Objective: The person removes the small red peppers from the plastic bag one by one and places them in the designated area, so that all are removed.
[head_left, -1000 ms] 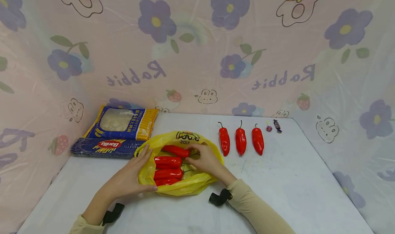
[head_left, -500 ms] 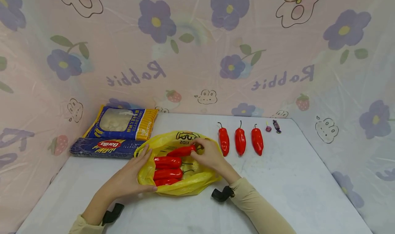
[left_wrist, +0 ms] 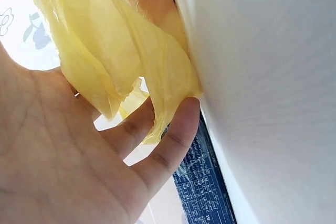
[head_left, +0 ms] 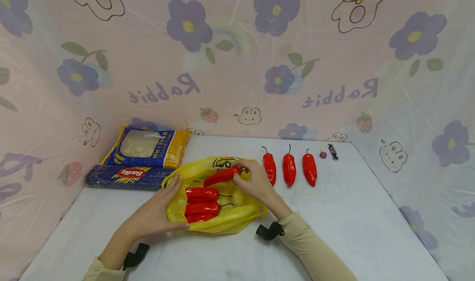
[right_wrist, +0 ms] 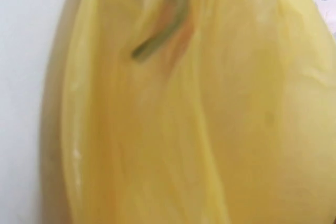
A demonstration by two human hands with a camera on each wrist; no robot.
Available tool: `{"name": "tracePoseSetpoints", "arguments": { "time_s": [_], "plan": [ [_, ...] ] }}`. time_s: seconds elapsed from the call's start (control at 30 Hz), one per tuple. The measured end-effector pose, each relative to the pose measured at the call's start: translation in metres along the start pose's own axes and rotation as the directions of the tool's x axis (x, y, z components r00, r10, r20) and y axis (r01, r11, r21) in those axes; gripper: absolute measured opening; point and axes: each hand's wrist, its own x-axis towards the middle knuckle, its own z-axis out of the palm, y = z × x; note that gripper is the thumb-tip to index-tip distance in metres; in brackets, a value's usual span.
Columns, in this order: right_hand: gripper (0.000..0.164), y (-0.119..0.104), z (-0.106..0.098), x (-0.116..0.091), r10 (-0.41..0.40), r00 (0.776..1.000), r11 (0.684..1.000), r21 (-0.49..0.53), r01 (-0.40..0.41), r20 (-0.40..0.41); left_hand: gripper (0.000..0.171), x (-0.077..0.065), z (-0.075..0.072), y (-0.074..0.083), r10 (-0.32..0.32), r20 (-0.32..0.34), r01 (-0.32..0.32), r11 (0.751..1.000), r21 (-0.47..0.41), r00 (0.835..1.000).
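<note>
A yellow plastic bag [head_left: 226,228] lies with its mouth spread toward me, several red chili peppers [head_left: 202,195] stacked inside. My right hand [head_left: 256,186] reaches over its right rim and pinches one red chili pepper [head_left: 222,176] at the stem end; its tip slants down to the left above the others. My left hand [head_left: 157,211] lies along the left rim, fingers extended and thumb at the front edge. In the left wrist view, bag film [left_wrist: 105,35] rests against those fingers. The right wrist view holds mostly bag film [right_wrist: 241,108], a green stem [right_wrist: 160,38] showing through.
Three red chili peppers [head_left: 289,169] stand in a row right of the bag. Beyond them lie a small lollipop [head_left: 323,154] and a wrapped candy [head_left: 333,152]. At left are a blue spaghetti pack [head_left: 128,178] and an orecchiette pasta bag [head_left: 146,147]. A printed curtain [head_left: 230,66] encloses the table.
The right hand has drawn the pinched pepper up and to the right, away from the peppers beneath it, and its tip now slants downward. The left hand keeps its place.
</note>
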Motion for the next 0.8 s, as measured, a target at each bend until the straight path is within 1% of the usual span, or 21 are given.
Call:
{"name": "tracePoseSetpoints", "arguments": {
  "time_s": [0.17, 0.3, 0.47, 0.63, 0.7, 0.8],
  "plan": [
    [0.029, -0.006, -0.006, 0.0, -0.04, 0.998, 0.998, 0.039, 0.043, -0.055, 0.132, 0.0, 0.0, 0.0, -0.004, 0.002, 0.004, 1.0, -0.003, 1.0],
    [0.032, -0.01, -0.013, 0.0, -0.046, 0.994, 0.994, 0.094, 0.055, -0.098, 0.132, 0.0, 0.0, 0.001, -0.006, 0.005, 0.006, 1.0, -0.005, 1.0],
    [0.036, -0.012, -0.021, 0.001, 0.0, 0.992, 0.983, 0.181, 0.023, -0.129, 0.132, -0.001, -0.001, 0.001, -0.007, 0.006, 0.007, 1.0, -0.003, 1.0],
    [0.035, -0.014, -0.028, 0.002, 0.064, 0.989, 0.963, 0.267, -0.025, -0.136, 0.132, -0.001, -0.001, 0.001, -0.001, 0.004, 0.001, 1.0, -0.003, 1.0],
    [0.035, -0.014, -0.03, 0.003, 0.097, 0.988, 0.946, 0.32, -0.055, -0.117, 0.132, -0.001, -0.001, 0.001, 0.001, 0.004, -0.001, 1.0, -0.004, 1.0],
    [0.037, -0.014, -0.032, 0.003, 0.153, 0.985, 0.907, 0.408, -0.109, -0.077, 0.132, -0.001, -0.001, 0.002, 0.0, 0.006, 0.0, 1.0, -0.003, 1.0]
  ]
}}
